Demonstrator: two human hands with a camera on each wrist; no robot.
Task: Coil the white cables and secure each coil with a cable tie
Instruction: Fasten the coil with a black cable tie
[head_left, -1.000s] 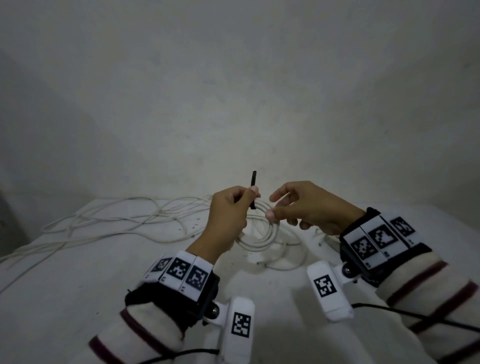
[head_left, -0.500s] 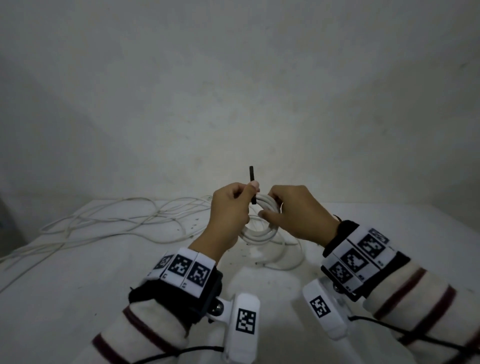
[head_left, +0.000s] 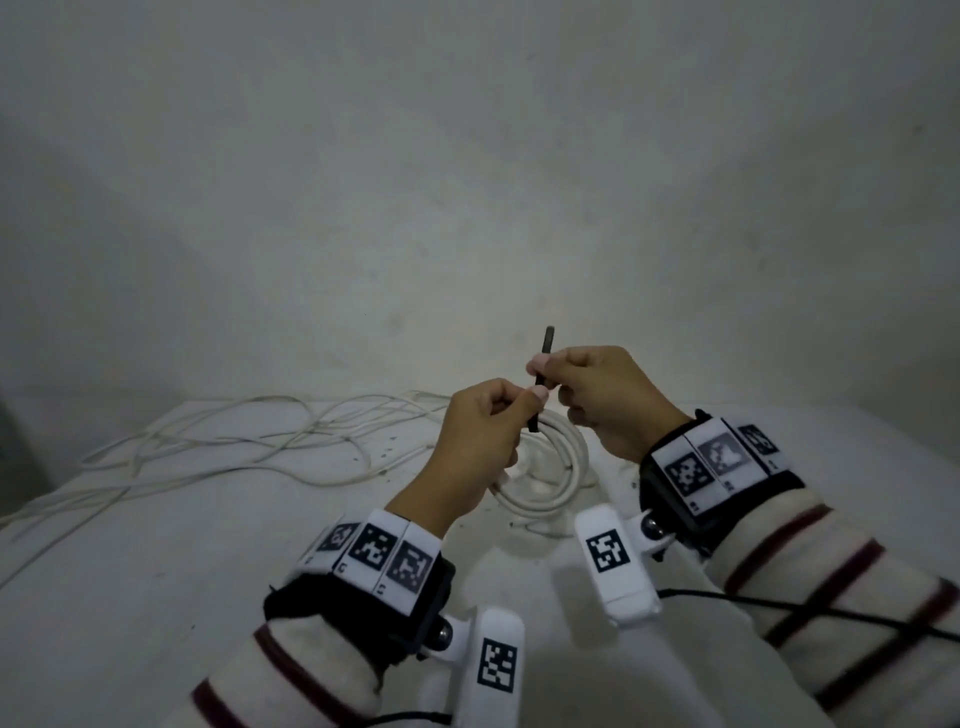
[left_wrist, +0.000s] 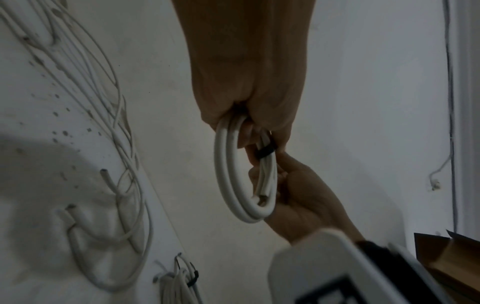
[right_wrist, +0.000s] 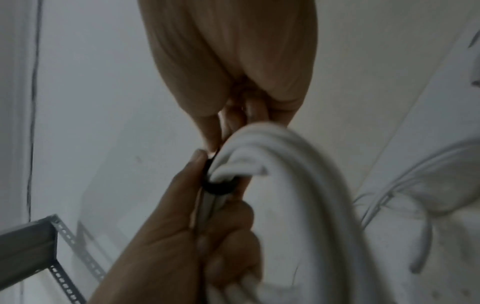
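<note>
A small white cable coil hangs above the table, and my left hand grips it at its top, thumb against the tie. A black cable tie is looped round the coil's strands, with its tail standing straight up. My right hand pinches that tail just above my left thumb. The left wrist view shows the tie band wrapped across the coil. In the right wrist view the black loop sits snug against the coil.
Loose white cables sprawl over the far left of the white table. A second coil with a black tie and short cable pieces lie on the table. A cardboard box and a slotted metal bar stand nearby.
My right hand has come in from the right and taken the tie's upright tail in a pinch. Both hands and the coil have risen slightly.
</note>
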